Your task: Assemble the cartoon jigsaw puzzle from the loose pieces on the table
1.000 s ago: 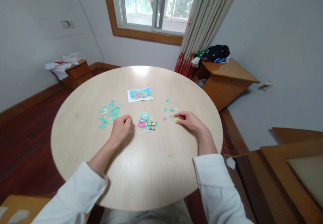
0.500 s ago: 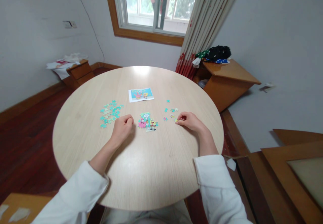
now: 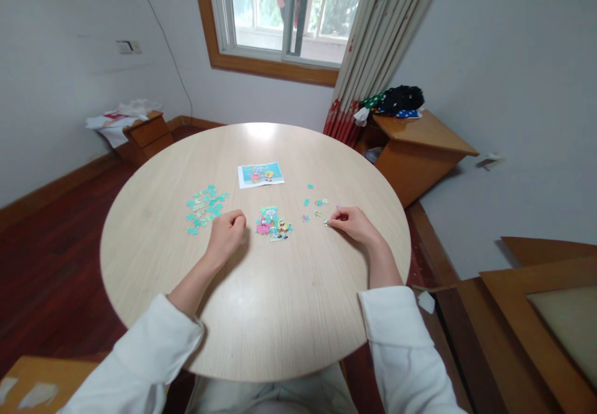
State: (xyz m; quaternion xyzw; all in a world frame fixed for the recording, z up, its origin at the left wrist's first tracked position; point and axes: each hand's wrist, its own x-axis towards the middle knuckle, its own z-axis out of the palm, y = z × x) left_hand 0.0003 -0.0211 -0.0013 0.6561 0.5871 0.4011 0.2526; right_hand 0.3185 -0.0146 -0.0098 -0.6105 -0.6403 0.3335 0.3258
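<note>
A partly joined jigsaw puzzle [image 3: 272,224] with pink and yellow cartoon figures lies on the round table [image 3: 275,302] between my hands. My left hand [image 3: 227,235] rests closed on the tabletop, left of the puzzle; whatever is inside its curled fingers is hidden. My right hand [image 3: 352,222] pinches a small puzzle piece [image 3: 326,222] at the table surface, thumb and forefinger together. Several loose pieces [image 3: 318,214] lie just left of and beyond that hand. A larger pile of turquoise and pale pieces [image 3: 205,207] spreads beyond my left hand.
A printed reference picture [image 3: 261,175] lies behind the puzzle. Beyond the table stand a small wooden cabinet with papers [image 3: 144,133] at left and a wooden stand [image 3: 424,147] with dark cloth at right. A curtain [image 3: 373,47] hangs beside the window.
The right hand's fingers have shifted slightly at the loose pieces, and a pink piece now shows behind them. My left hand stays in place. The view has moved a little.
</note>
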